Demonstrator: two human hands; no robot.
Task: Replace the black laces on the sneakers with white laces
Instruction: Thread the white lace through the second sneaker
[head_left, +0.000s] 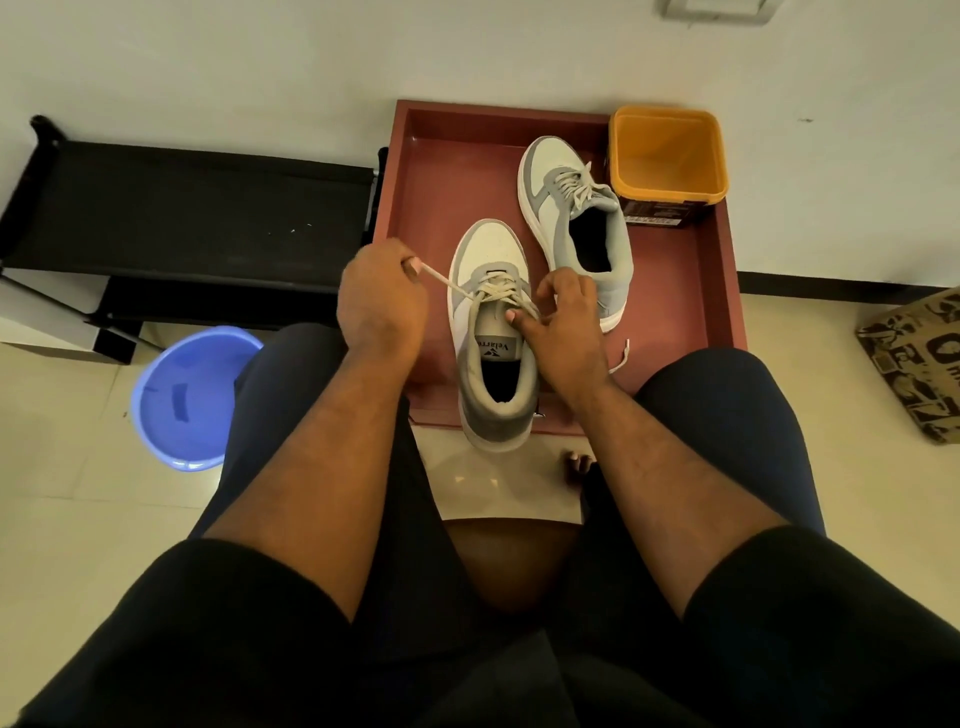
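Observation:
Two grey-and-white sneakers lie on a red-brown tray (691, 291). The near sneaker (491, 332) is laced with a white lace (498, 291), its heel hanging over the tray's front edge. My left hand (382, 299) grips one end of that lace and holds it taut, out to the left. My right hand (563, 317) rests on the sneaker's right side, thumb pressing the lace by the tongue. The lace's other end (623, 356) trails on the tray behind my right wrist. The far sneaker (576, 223), laced in white, lies untouched.
An orange-rimmed tub (667, 161) stands at the tray's back right corner. A black rack (182, 218) is on the left by the wall, a blue bowl (187, 400) on the floor below it, a patterned box (919, 358) at the right.

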